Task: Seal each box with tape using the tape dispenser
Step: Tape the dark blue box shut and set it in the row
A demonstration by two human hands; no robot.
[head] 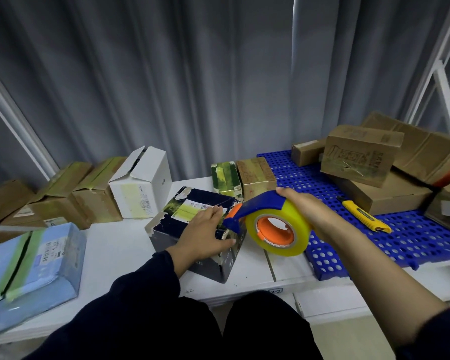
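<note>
Worktop: white worktop [120,255], a seam running through it near the right of centre; a blue perforated mat [413,242] covers its right part.
Room: grey pleated curtain [192,87] behind the worktop, with white frame bars [18,120] slanting across it on both sides.
Task box: a dark box [211,267] with torn, scuffed skin stands near the front middle, closed, a pale label and yellowish tape on its top.
Left hand: left hand [205,235] lies flat on the dark box's top, fingers straight; its grip is wide and holds nothing.
Right hand: right hand [304,206] has its grip wrapped over the tape dispenser [257,206].
Tape dispenser: blue body, orange core, a yellow tape roll [294,216]; its nose sits at the dark box's top right edge, just beside the left fingertips.
White box: white box [143,185] behind the dark one, top flaps ajar; its inside cannot be seen.
Blue box: blue box [37,268] at front left, closed, green tape along its seam.
Left rear: brown boxes [63,201], taped shut.
Middle rear: a green-patched box [225,178] touching a small brown box [257,175].
On the mat: stacked brown cartons [361,157], closed, and a yellow utility knife [364,215] lying in front of them.
</note>
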